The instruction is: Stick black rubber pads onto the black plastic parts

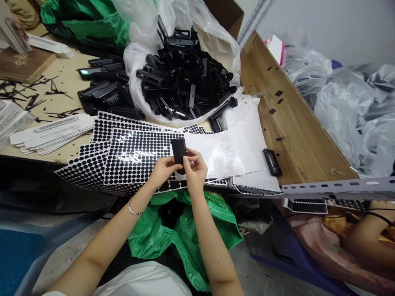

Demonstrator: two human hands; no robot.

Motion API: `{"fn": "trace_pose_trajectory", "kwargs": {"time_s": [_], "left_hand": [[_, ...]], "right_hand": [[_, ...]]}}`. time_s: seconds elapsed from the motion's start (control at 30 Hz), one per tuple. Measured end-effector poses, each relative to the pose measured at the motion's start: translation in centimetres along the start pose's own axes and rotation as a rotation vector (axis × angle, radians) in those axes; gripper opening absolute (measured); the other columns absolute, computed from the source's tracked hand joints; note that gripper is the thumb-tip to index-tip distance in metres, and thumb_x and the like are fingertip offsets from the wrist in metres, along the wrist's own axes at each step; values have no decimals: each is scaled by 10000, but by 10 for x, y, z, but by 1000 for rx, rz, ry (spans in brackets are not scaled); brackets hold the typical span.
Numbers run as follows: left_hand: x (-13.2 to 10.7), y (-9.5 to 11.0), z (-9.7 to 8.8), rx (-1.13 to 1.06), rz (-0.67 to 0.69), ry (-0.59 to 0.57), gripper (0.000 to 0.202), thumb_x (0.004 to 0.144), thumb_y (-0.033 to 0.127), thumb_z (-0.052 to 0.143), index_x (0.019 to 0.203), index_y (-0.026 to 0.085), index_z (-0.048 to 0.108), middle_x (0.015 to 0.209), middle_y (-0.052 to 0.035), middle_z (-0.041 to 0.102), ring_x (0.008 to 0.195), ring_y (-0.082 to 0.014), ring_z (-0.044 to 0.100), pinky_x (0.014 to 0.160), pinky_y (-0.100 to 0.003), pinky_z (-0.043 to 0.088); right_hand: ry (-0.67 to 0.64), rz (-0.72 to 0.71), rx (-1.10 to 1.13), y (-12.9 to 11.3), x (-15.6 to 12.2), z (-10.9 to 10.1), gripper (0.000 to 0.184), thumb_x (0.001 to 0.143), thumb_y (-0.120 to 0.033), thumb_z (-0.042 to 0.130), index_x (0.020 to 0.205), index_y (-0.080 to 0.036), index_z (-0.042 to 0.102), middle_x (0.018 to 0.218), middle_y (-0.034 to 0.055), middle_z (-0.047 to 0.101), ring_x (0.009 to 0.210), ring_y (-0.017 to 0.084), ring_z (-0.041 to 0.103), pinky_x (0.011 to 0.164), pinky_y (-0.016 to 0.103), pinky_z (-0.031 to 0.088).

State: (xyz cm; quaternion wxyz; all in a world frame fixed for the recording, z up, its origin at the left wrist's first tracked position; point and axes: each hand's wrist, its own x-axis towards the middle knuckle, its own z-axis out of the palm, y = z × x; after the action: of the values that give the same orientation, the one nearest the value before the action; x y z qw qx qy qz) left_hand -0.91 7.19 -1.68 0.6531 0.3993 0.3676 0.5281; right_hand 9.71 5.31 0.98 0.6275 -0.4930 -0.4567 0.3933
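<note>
Between my two hands a black plastic part (179,151) is held upright, above sheets of round black stickers (132,154). My left hand (162,172) pinches its lower left side, with the thumb on the face. On the lower right, my right hand (195,166) grips it with thumb and fingers. Whether a sticker is on the part cannot be made out. White backing sheets (220,154) lie just right of my hands. Below them, an open green sack (185,238) rests at my lap, with something dark inside.
A clear plastic bag (134,78) heaped with black plastic parts (185,70) stands behind the sheets. More parts lie left of it. Folded white cartons (55,129) sit at left. A wooden board (293,115) bounds the right side. Another person's arm (367,230) shows at far right.
</note>
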Motion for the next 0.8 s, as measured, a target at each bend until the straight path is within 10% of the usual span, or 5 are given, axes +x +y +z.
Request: {"fn": "trace_pose_trajectory", "kwargs": {"time_s": [0.3, 0.5, 0.8], "left_hand": [[0, 3, -2, 98, -15, -52, 265, 577, 364, 847, 571, 160, 677, 530, 6, 626, 514, -121, 536, 524, -247, 432], [0, 5, -3, 95, -14, -117, 218, 563, 329, 851, 653, 175, 726, 642, -17, 709, 613, -159, 623, 627, -281, 504], [21, -1, -12, 62, -2, 61, 308, 577, 406, 850, 701, 164, 706, 723, -39, 718, 689, -168, 636, 670, -282, 502]], "right_hand": [[12, 182, 64, 6, 3, -4, 504, 676, -384, 780, 1118, -206, 615, 1275, 107, 647, 1055, 221, 652, 960, 409, 535], [-207, 269, 85, -3, 10, -17, 359, 706, -456, 756, 973, -226, 684, 1040, 44, 749, 1004, 233, 684, 967, 416, 526], [3, -103, -762, -12, -32, -91, 301, 914, -393, 534, 1104, -230, 701, 1179, 112, 695, 1165, 290, 587, 1041, 538, 430]]}}
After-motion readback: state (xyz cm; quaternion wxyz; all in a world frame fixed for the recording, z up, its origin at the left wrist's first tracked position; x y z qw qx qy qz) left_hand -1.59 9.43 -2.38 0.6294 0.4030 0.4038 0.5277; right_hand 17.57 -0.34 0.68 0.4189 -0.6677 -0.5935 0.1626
